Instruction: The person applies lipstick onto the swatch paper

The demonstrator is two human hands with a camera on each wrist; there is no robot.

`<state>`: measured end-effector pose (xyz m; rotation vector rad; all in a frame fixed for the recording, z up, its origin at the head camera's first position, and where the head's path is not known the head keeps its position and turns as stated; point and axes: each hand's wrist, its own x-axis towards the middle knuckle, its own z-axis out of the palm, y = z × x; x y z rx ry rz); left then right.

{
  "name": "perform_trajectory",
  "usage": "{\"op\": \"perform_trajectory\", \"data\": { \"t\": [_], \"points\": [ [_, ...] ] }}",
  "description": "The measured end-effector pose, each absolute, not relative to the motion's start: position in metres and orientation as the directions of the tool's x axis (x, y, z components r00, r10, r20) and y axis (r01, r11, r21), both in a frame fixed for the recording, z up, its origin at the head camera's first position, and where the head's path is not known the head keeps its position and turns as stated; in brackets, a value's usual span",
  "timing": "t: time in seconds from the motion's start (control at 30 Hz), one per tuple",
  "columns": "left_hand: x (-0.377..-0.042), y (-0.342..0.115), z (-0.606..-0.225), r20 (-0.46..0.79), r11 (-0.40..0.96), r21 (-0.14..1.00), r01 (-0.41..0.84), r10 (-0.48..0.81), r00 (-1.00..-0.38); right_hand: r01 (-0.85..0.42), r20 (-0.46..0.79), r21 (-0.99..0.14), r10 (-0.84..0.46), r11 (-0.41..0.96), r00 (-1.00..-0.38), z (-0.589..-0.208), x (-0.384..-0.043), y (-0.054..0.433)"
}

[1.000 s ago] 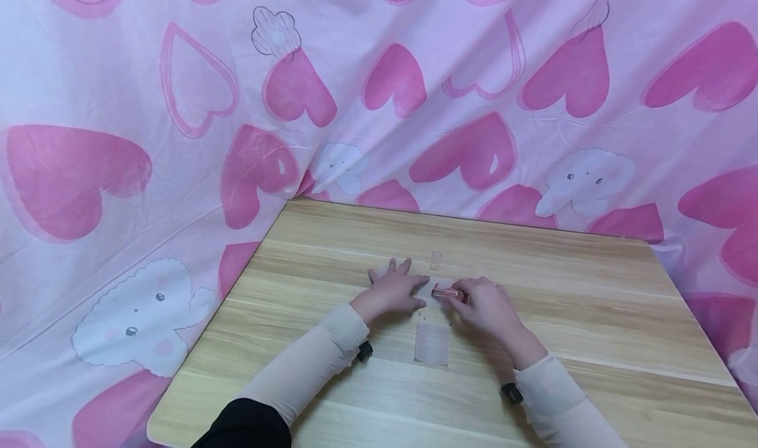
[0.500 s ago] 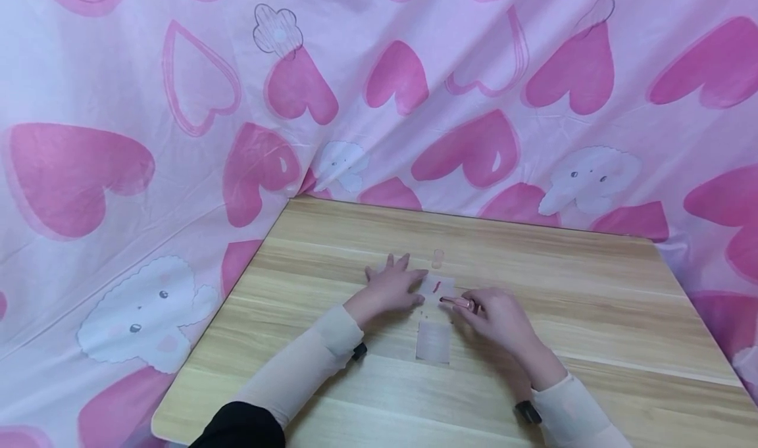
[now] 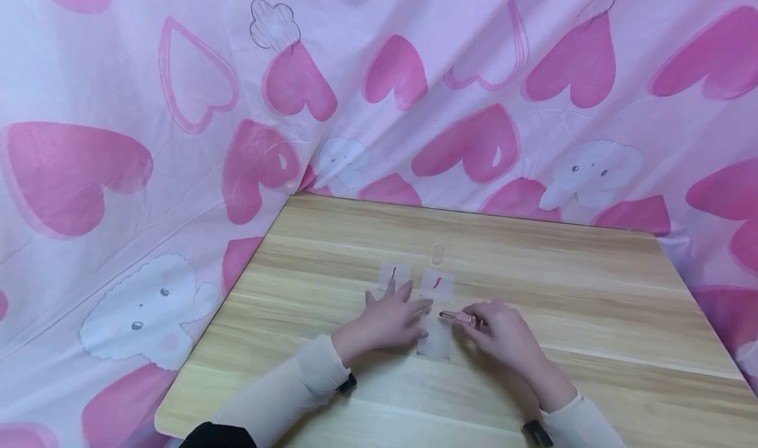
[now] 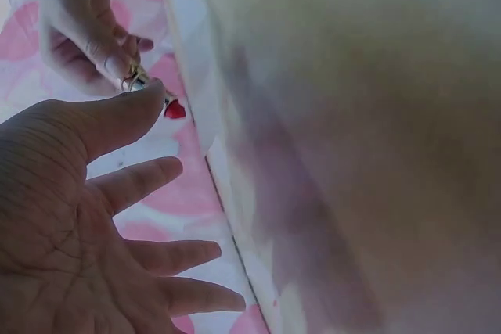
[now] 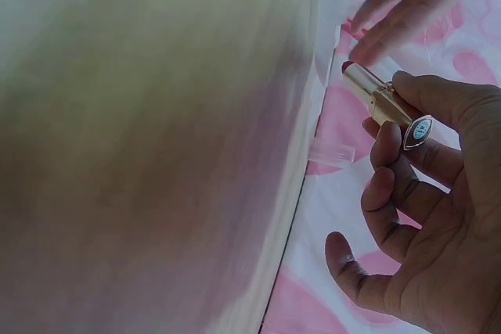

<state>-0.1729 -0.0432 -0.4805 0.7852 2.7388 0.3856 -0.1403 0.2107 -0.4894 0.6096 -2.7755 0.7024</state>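
A lipstick (image 5: 380,99) with a gold tube and a red tip is pinched between the thumb and fingers of my right hand (image 3: 503,333). Its tip points left, over the far part of a small pale paper square (image 3: 435,344). My left hand (image 3: 379,320) has its fingers spread and holds nothing; its fingertips reach toward two other squares. The left square (image 3: 386,273) and the right square (image 3: 437,285) each bear a short red stroke. Part of the near square is hidden behind my left fingers.
A small clear cap (image 3: 438,254) lies beyond the squares on the wooden table (image 3: 568,290). A pink heart-patterned cloth (image 3: 379,139) hangs along the table's back and left edges.
My left hand has moved toward me, uncovering the left square. The lipstick in my right hand has drawn back off the right square, whose red stroke now shows in full.
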Motion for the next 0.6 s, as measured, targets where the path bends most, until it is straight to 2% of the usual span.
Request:
{"op": "perform_trajectory", "data": {
  "t": [0.4, 0.6],
  "points": [
    [-0.162, -0.037, -0.494, -0.253, 0.844, 0.317, 0.433, 0.516, -0.819, -0.467, 0.351, -0.397, -0.340, 0.790, -0.873, -0.497, -0.131, 0.210],
    [-0.160, -0.036, -0.495, -0.248, 0.848, 0.282, 0.448, 0.516, -0.820, -0.475, 0.365, -0.403, -0.339, 0.782, -0.867, -0.495, -0.131, 0.209]
  ]
}}
